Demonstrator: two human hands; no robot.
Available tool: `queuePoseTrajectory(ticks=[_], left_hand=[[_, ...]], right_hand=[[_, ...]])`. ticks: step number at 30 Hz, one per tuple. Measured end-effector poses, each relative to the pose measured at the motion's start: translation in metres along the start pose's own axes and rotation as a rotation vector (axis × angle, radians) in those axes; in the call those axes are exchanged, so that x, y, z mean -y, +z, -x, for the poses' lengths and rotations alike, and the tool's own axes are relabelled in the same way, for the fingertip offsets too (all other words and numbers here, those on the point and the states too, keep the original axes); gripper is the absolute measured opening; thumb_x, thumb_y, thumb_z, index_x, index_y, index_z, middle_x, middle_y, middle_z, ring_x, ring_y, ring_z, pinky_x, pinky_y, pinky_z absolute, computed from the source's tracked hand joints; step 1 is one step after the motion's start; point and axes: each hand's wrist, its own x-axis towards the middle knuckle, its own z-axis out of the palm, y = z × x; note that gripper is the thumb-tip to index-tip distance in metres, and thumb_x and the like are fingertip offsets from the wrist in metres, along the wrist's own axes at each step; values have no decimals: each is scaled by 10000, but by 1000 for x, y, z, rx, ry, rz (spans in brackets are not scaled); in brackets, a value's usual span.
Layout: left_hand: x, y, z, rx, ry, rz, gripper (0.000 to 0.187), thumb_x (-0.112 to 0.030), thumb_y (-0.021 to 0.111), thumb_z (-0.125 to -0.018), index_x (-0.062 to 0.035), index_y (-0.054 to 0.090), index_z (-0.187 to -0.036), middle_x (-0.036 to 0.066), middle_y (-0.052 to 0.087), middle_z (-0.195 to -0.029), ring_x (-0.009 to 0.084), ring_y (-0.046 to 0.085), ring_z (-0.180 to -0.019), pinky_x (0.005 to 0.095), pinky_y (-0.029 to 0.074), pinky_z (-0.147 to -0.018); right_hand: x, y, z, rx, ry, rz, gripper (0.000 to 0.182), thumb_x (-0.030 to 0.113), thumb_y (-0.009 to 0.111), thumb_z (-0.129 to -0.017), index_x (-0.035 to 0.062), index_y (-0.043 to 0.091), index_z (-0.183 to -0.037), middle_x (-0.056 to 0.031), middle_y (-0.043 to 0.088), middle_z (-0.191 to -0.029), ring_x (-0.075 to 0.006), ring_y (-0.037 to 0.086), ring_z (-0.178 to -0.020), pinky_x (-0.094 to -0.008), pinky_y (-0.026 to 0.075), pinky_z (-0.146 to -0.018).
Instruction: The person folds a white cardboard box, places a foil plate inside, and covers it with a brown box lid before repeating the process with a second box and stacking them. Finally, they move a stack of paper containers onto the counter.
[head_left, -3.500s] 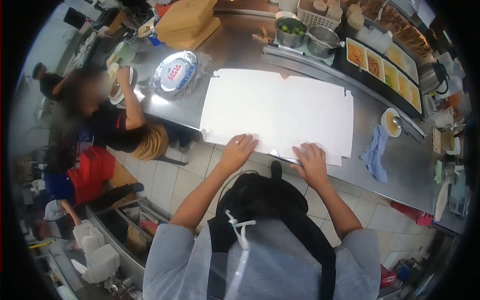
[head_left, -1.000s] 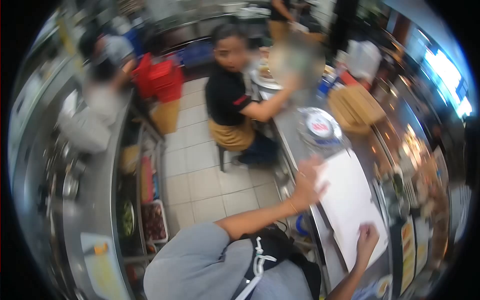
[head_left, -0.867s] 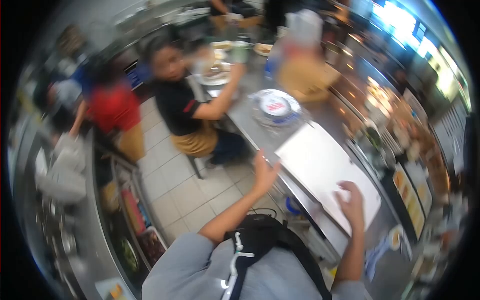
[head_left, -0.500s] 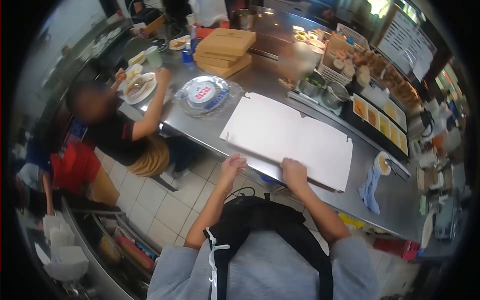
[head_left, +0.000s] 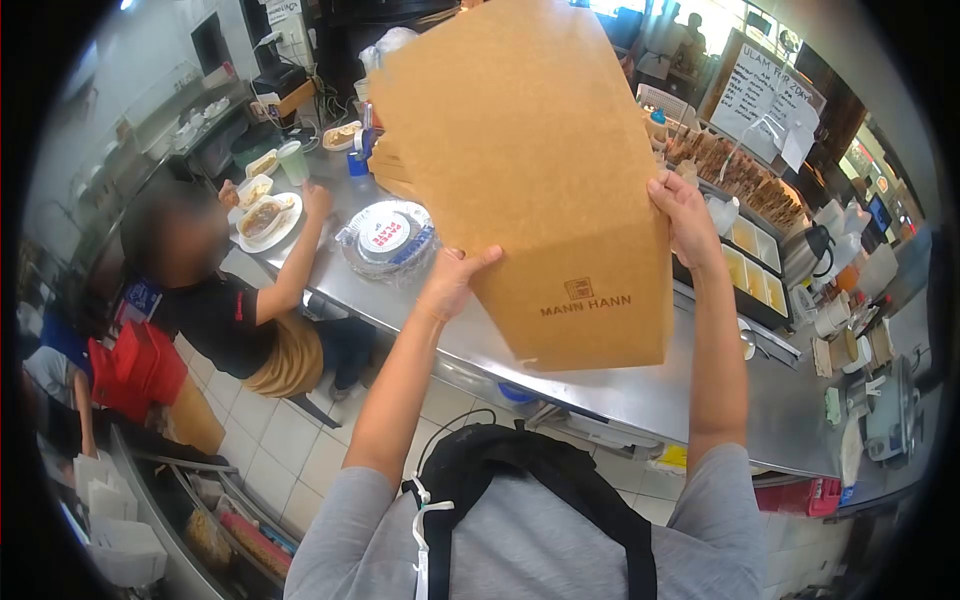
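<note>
A brown cardboard food box (head_left: 535, 190) is held up in front of me, unfolded, its printed outside toward me with the words "MANN HANN" near the lower end. It tilts above the steel table (head_left: 465, 335). My left hand (head_left: 455, 280) grips its left edge, thumb on the near face. Higher up on the right edge, my right hand (head_left: 688, 212) holds on, also with the thumb in front. The fingers behind the cardboard are mostly hidden. Left of the box lies a plastic-wrapped pack of paper plates (head_left: 388, 240).
A person in a black shirt (head_left: 235, 335) sits at the table's left side by a plate of food (head_left: 268, 222). Behind the raised box is a stack of folded brown boxes (head_left: 388, 165), partly covered. Food trays (head_left: 755, 275) and a kettle (head_left: 808, 250) stand to the right.
The box has risen from the table and turned, so its brown printed side shows instead of the white inside. Both hands have moved up with it, the left now gripping its edge.
</note>
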Motion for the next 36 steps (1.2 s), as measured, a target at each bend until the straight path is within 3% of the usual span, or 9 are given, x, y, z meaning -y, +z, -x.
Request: queuePoseTrajectory(ticks=[4,11,17,23,26,29,33,35,36], left_hand=[[-5,-8,-3,-78,25,-88,398,-61,698,-771,-4,542,-1132,82,633,-1063,176,610,-956,304,479,-839],[-25,-15,-14,-107,75,-289,314,-78,675,-795,14,573,-1077,83,658,-985,172,636,-874,291,496,-795],[-40,-13,-18,-329,-97,57,295,-166,625,-856,27,573,-1073,81,656,-987,160,628,-877,281,488,-794],[-80,-32,-35,-165,210,-167,208,-76,647,-818,6,628,-1009,62,666,-954,135,626,-845,271,483,-763],[-99,-26,-17,-162,284,-563,119,-12,693,-743,-13,678,-861,46,679,-821,112,620,-748,255,486,-670],[-43,-52,24,-200,275,-1042,171,-62,682,-757,-8,681,-919,48,688,-820,154,642,-768,263,498,-703],[86,-102,104,-16,112,-798,232,-92,673,-739,-57,682,-967,87,670,-1002,226,607,-1021,300,451,-882],[110,-104,132,120,234,-1057,261,-123,679,-728,-106,687,-988,75,636,-1101,267,541,-1130,361,380,-976],[117,-102,144,133,289,-1252,258,-130,660,-736,-146,690,-991,46,625,-1126,288,511,-1157,410,333,-1000]], right_hand=[[-27,-3,5,32,44,-12,386,108,646,-825,19,475,-1160,-74,654,-974,-101,620,-804,-234,488,-723],[-61,-8,-30,-34,19,94,415,44,688,-760,-5,478,-1115,-131,656,-949,-157,638,-825,-278,498,-744],[-78,3,-39,-58,36,-168,430,-6,664,-768,-16,469,-1152,-130,644,-996,-168,631,-888,-282,497,-778],[-53,16,-53,-55,-161,-134,432,-32,656,-767,6,487,-1163,-96,650,-994,-162,625,-893,-281,498,-790],[-56,6,-51,-20,-171,81,306,-57,672,-721,7,597,-1011,-69,663,-956,-140,627,-833,-258,496,-780],[-108,-10,-12,23,-8,447,234,-73,658,-711,11,635,-929,-70,664,-908,-128,622,-819,-250,494,-778],[-212,-23,94,298,190,397,154,29,615,-784,26,669,-928,-70,650,-962,-132,586,-947,-287,462,-875],[-244,-23,137,259,270,287,186,81,614,-767,39,686,-933,-82,644,-1020,-173,549,-1056,-311,419,-932],[-250,-23,149,329,-31,544,212,71,603,-730,44,699,-918,-97,646,-1031,-226,531,-1100,-320,395,-956]])
